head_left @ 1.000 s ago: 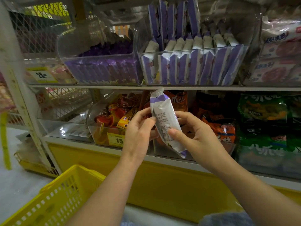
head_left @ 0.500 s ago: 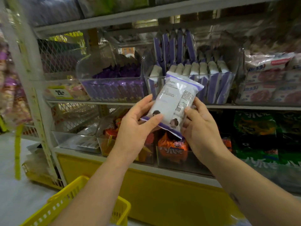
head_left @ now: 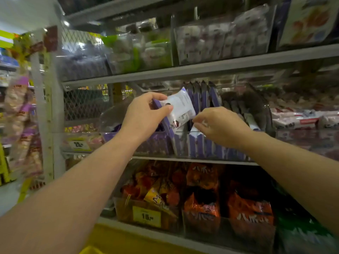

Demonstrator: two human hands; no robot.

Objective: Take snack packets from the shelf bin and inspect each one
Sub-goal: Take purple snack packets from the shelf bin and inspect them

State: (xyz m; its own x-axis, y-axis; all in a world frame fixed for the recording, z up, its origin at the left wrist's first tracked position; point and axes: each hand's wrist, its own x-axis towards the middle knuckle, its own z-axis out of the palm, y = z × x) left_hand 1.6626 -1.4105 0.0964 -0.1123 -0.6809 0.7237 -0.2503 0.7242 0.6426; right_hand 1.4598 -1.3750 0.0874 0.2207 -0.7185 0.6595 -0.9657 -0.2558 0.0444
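Presently held: one packet, white with purple edges, printed side to the camera, tilted, just above the left end of the bin.
Landmark: clear plastic bin on the middle shelf, packed with matching packets.
Grip, left: the left hand is clamped on the packet's left edge, thumb in front and fingers behind.
Grip, right: the right hand is over the bin's front rim with fingers curled down. Thumb and forefinger appear to pinch the white top of a front-row packet, though blur hides how firmly.
Front row: packets standing on end behind the bin's front wall, tightly set.
Back row: darker purple packets upright at the bin's rear, higher than the front ones.
Step, as judged: one packet is checked and held aside while another is picked from the bin.
Method: lift the pinched packet straight up, clear of its neighbours, before tilting it.
Method, continued: keep the held packet off to the bin's left so the two do not tangle.
Handling, as judged: the thin film is likely slippery, so grip the sealed edge rather than the puffed middle.
Risk: a sideways pull could drag the neighbours over the bin's rim.
Beneath the bin: orange bags on the next shelf down, not part of this job.
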